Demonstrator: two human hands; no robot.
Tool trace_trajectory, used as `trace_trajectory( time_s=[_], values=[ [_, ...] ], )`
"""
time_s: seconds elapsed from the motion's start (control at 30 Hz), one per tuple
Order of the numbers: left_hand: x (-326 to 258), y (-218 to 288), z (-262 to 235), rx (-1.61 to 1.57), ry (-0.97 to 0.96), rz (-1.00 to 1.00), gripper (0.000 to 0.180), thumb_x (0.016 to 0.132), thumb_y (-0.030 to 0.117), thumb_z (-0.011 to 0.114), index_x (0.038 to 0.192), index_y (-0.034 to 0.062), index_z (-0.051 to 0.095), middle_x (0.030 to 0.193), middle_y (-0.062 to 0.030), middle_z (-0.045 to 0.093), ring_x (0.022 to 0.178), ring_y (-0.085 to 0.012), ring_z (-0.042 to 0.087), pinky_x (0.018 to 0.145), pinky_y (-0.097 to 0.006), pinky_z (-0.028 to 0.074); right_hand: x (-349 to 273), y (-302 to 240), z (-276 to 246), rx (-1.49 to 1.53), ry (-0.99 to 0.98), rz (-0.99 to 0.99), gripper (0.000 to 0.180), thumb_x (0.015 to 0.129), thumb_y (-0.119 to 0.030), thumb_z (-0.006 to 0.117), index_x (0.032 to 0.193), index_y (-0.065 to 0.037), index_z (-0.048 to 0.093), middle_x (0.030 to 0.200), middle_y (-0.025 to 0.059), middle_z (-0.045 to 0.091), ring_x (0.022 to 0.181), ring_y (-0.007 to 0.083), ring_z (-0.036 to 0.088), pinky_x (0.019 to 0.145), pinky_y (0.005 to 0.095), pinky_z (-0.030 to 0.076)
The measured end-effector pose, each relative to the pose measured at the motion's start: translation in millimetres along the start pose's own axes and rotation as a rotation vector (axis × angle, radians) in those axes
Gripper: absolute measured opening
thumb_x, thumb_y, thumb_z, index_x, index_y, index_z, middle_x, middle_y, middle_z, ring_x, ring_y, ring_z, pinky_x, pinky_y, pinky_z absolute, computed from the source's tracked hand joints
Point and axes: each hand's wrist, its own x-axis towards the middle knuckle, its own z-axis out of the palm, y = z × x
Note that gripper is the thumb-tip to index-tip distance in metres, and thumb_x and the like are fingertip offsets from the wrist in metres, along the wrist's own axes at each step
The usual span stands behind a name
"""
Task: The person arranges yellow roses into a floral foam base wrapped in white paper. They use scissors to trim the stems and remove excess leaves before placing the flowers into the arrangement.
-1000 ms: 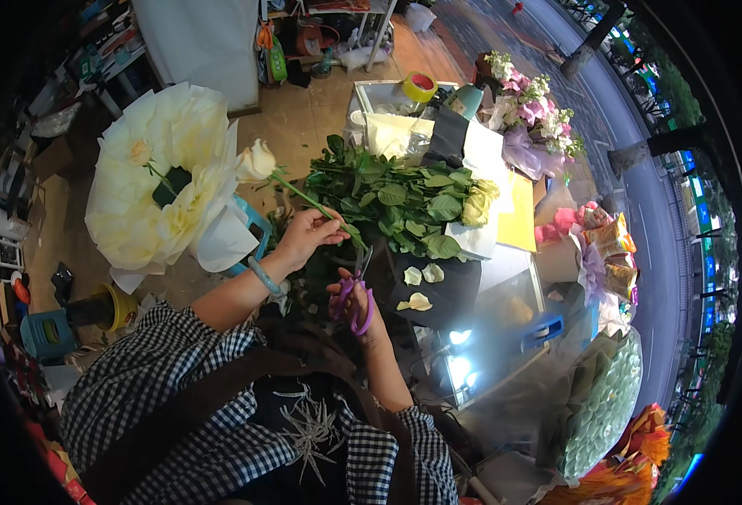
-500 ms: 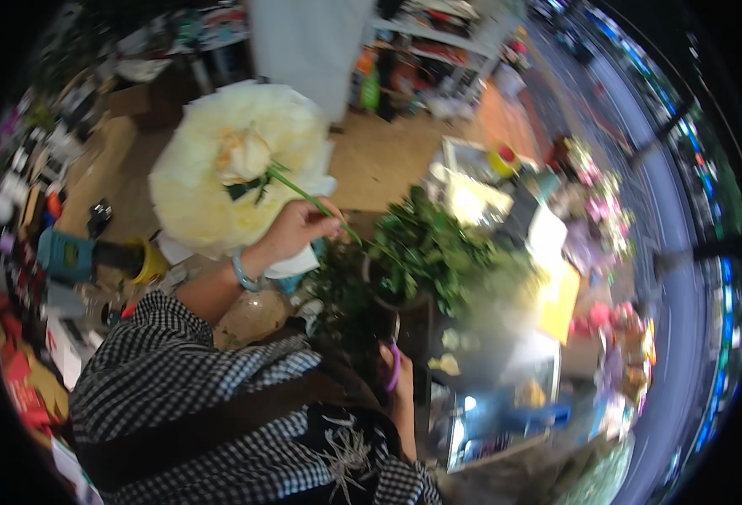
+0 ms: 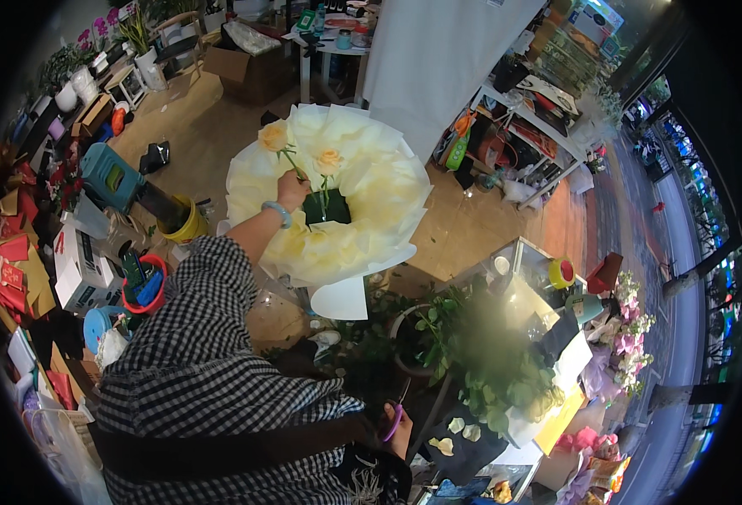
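A large round bouquet wrap of pale yellow paper (image 3: 371, 185) stands ahead of me, with a dark green centre (image 3: 336, 208). One peach rose (image 3: 329, 162) stands upright in that centre. Over the wrap's left side, my left hand (image 3: 293, 190) is closed round the stem of another peach rose (image 3: 273, 136), its bloom tilted up and left. Where the stem's lower end sits, I cannot tell. Low and to the right, my right hand (image 3: 401, 429) grips scissors (image 3: 394, 419) with purple handles, blades pointing up, apart from the flowers.
Leafy green stems (image 3: 451, 324) rise from a round pot (image 3: 398, 349) and spread across a table at right. Loose petals (image 3: 470, 432) lie on a dark surface near the scissors. At left stand a yellow bucket (image 3: 192, 220) and a red basket (image 3: 154, 295). A shelf (image 3: 548, 143) stands at far right.
My left hand has carried the rose forward and over the wrap's centre. A rose now shows standing in the centre. The view has shifted; the scissors remain low in my right hand.
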Motion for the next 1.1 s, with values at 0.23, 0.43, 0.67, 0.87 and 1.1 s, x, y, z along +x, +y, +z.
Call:
trace_trajectory(
  time_s=[0.23,0.43,0.67,0.87,1.1],
  values=[
    [13,-26,45,0.293,0.06,0.015,0.005,0.082,-0.001,0.06,0.087,-0.0021,0.057,0.074,-0.0129,0.064,0.065,-0.0197,0.065,0.059,-0.032,0.052,3,4,-1,-0.034,0.055,0.013,0.033,0.081,-0.018,0.075,0.107,0.0,0.063,0.059,-0.0048,0.05,0.045,0.0048,0.043,0.041,0.0213,0.029],
    [22,-10,41,0.395,0.159,0.235,0.008,0.076,0.008,0.066,0.081,0.0029,0.063,0.08,-0.0195,0.066,0.08,-0.0361,0.064,0.072,-0.042,0.051,14,20,-9,-0.106,0.055,0.017,0.037,0.08,-0.021,0.077,0.107,0.0,0.064,0.064,-0.0042,0.054,0.051,0.0047,0.045,0.045,0.0204,0.032],
    [17,-10,35,0.354,0.104,0.059,0.013,0.076,0.008,0.065,0.086,-0.0003,0.062,0.081,-0.0216,0.064,0.081,-0.0404,0.061,0.072,-0.044,0.051,24,28,-13,-0.147,0.052,-0.022,0.041,0.079,-0.023,0.078,0.107,0.003,0.064,0.079,-0.0017,0.061,0.069,0.0064,0.05,0.062,0.0202,0.039],
    [19,-14,38,0.452,0.114,0.239,0.012,0.077,0.008,0.064,0.085,0.0002,0.062,0.081,-0.0219,0.064,0.081,-0.0407,0.061,0.071,-0.045,0.05,20,18,-11,-0.113,0.051,0.038,0.042,0.079,-0.022,0.077,0.11,0.003,0.063,0.075,-0.0012,0.06,0.059,0.006,0.049,0.052,0.0211,0.037],
    [35,-32,29,0.401,0.134,0.186,0.015,0.074,0.01,0.067,0.077,-0.0039,0.062,0.07,-0.0184,0.066,0.06,-0.0297,0.065,0.059,-0.037,0.052,16,12,-14,-0.171,0.07,-0.033,0.044,0.079,-0.022,0.077,0.111,0.004,0.061,0.076,-0.0002,0.061,0.058,0.0058,0.049,0.051,0.0214,0.037]
  ],
)
